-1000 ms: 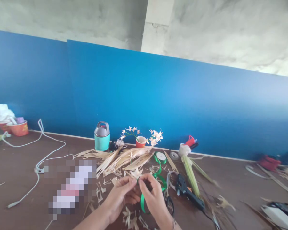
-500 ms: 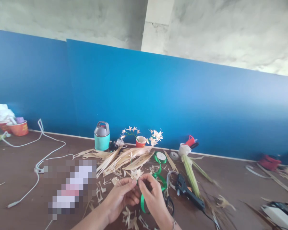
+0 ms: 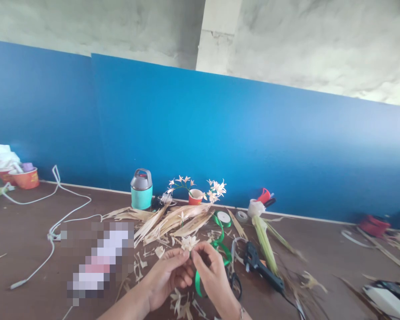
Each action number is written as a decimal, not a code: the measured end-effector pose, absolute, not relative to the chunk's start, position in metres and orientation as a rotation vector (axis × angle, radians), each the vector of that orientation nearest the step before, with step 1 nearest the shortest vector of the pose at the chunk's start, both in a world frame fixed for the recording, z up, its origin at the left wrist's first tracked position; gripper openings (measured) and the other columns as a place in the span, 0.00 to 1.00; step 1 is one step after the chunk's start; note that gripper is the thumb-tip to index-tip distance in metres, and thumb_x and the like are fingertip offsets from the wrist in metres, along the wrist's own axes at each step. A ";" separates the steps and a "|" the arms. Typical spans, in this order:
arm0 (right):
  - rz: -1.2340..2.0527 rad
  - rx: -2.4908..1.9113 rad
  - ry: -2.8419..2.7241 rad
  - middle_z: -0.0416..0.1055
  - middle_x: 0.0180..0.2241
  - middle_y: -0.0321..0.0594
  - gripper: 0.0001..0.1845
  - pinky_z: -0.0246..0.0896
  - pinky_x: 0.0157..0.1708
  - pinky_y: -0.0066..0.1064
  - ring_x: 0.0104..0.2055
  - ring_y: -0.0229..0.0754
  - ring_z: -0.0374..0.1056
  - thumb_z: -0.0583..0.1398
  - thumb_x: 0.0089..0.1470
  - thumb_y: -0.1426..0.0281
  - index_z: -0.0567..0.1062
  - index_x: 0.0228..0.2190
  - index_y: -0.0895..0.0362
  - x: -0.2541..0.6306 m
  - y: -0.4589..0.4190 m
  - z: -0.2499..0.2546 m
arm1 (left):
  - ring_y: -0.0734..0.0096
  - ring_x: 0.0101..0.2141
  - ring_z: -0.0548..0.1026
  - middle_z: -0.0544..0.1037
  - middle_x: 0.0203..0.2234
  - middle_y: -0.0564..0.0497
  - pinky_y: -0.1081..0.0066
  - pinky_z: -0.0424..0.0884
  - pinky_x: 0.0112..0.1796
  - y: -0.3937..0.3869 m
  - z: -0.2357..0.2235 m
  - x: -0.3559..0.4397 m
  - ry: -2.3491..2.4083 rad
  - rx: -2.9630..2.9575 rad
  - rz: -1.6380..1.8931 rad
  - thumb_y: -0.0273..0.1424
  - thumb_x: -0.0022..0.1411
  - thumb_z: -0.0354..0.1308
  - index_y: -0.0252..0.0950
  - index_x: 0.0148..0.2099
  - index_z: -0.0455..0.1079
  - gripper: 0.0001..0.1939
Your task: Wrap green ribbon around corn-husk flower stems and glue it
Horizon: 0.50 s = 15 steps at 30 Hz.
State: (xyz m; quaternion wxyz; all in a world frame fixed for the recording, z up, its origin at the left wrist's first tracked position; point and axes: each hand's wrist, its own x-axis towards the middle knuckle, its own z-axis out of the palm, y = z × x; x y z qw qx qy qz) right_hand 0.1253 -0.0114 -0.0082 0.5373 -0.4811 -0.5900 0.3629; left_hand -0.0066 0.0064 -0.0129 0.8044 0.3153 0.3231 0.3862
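A cream-coloured husk flower [image 3: 189, 242] stands up between my two hands over the table. My left hand [image 3: 169, 272] pinches at its base with thumb and forefinger, the other fingers curled. Close against it, my right hand [image 3: 210, 269] is also closed in a pinch at the flower's base. A green ribbon [image 3: 227, 254] runs from its spool [image 3: 224, 217] down behind my right hand, and a loop of it hangs between the hands. The ribbon's end is hidden by my fingers. Cut husk scraps [image 3: 178, 302] lie below.
Dry corn husks [image 3: 183, 222] spread behind my hands. A paper cup [image 3: 195, 197] holds finished flowers [image 3: 215, 190]. To the right lie a glue gun [image 3: 263, 269], black-handled scissors [image 3: 236, 285] and green husks [image 3: 265, 242]. A turquoise flask [image 3: 142, 195] and white cable [image 3: 55, 222] are on the left.
Almost nothing differs. Both hands keep their pinch at the flower's base, with only a slight shift of the fingers.
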 end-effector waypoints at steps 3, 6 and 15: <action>0.901 -1.127 -1.394 0.65 0.17 0.32 0.15 0.58 0.18 0.22 0.18 0.34 0.63 0.57 0.52 0.58 0.67 0.24 0.57 0.125 -0.012 -0.007 | 0.79 0.14 0.70 0.74 0.14 0.52 0.82 0.61 0.16 0.007 -0.013 -0.007 0.688 0.669 0.817 0.40 0.43 0.67 0.31 0.24 0.69 0.17; 0.941 -1.101 -1.382 0.65 0.17 0.32 0.16 0.59 0.18 0.22 0.17 0.34 0.63 0.57 0.52 0.57 0.66 0.23 0.56 0.124 -0.013 -0.005 | 0.80 0.13 0.69 0.74 0.14 0.52 0.83 0.59 0.15 0.006 -0.011 -0.007 0.681 0.655 0.799 0.39 0.44 0.67 0.31 0.23 0.68 0.16; 1.085 -1.015 -1.340 0.63 0.17 0.30 0.15 0.58 0.16 0.22 0.15 0.31 0.61 0.58 0.52 0.57 0.64 0.24 0.56 0.122 -0.012 -0.007 | 0.83 0.13 0.68 0.74 0.14 0.53 0.84 0.59 0.16 0.004 -0.010 -0.008 0.639 0.628 0.768 0.38 0.45 0.66 0.30 0.24 0.69 0.16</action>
